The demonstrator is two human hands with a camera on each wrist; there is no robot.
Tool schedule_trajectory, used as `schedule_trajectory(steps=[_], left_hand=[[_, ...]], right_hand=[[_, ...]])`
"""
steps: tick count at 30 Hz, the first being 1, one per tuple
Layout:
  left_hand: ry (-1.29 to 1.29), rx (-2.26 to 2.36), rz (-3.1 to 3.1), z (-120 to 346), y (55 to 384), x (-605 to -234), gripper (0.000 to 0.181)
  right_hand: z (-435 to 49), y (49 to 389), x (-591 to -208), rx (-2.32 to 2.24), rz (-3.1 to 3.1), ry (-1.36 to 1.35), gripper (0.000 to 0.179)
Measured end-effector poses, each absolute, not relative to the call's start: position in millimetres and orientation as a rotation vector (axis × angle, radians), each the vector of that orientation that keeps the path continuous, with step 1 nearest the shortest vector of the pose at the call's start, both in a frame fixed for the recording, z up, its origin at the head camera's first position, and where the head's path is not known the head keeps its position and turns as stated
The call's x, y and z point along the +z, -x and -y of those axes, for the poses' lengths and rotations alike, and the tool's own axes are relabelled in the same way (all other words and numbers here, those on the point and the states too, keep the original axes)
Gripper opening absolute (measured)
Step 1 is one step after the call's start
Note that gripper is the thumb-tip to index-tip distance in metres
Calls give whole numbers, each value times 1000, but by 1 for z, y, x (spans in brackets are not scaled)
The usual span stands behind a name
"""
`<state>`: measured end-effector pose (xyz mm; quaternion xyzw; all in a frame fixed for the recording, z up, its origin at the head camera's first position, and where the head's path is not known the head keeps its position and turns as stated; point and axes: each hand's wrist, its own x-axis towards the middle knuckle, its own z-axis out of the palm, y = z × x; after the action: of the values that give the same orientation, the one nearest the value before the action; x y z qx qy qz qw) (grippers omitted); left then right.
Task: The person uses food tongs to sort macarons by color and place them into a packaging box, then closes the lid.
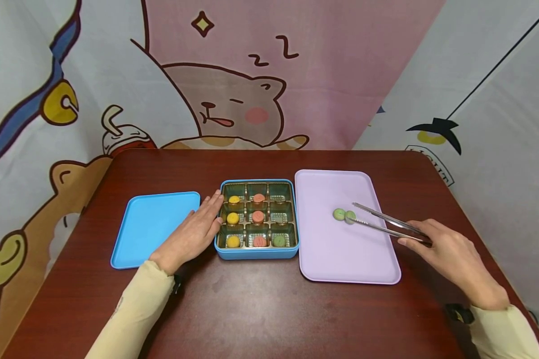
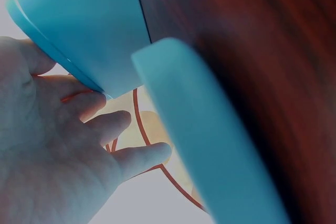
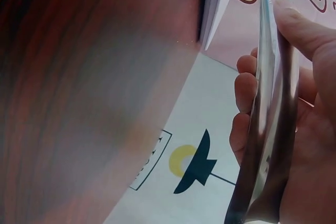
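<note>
My right hand (image 1: 453,254) holds metal tongs (image 1: 391,230), their arms apart over the lilac tray (image 1: 341,259). The lower tip overlaps the right one of two small green round pieces (image 1: 339,214) lying side by side there; the upper tip is just beyond it. In the right wrist view, thumb and fingers lie along opposite sides of the tongs (image 3: 278,108). My left hand (image 1: 190,232), fingers extended, rests against the left side of the blue box (image 1: 256,254). The left wrist view shows its fingertips at the box wall (image 2: 89,30).
The box's gold divided insert (image 1: 278,201) holds yellow pieces (image 1: 232,218) in the left column, pink ones (image 1: 258,217) in the middle, and one green piece (image 1: 279,241) front right. A blue lid (image 1: 154,224) lies left of the box on the brown table (image 1: 251,309).
</note>
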<state>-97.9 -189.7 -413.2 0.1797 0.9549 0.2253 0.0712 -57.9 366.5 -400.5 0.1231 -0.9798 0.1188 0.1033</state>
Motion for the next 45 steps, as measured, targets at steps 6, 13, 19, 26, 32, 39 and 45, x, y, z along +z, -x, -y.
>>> schedule_trajectory(steps=[6,13,19,26,32,39,45], left_hand=[[-539,678,-2871,190,98,-413,63],[-542,675,-2873,190,98,-414,62],[-535,674,-2871,189,98,-413,62],[-532,673,-2870,189,98,-414,63],[-529,675,-2869,189,98,-413,63],[-533,680,-2867,189,98,-413,62],[-537,674,-2871,189,98,-413,63]], right_hand=[[-369,58,-403,333,2936,-345,51],[-370,58,-406,317,2951,-335,52],[-369,58,-407,316,2975,-326,52],[-367,59,-409,312,3007,-307,53],[-367,59,-409,304,3014,-318,52],[-366,59,-409,306,3025,-319,52],[-367,60,-409,305,3022,-321,51]])
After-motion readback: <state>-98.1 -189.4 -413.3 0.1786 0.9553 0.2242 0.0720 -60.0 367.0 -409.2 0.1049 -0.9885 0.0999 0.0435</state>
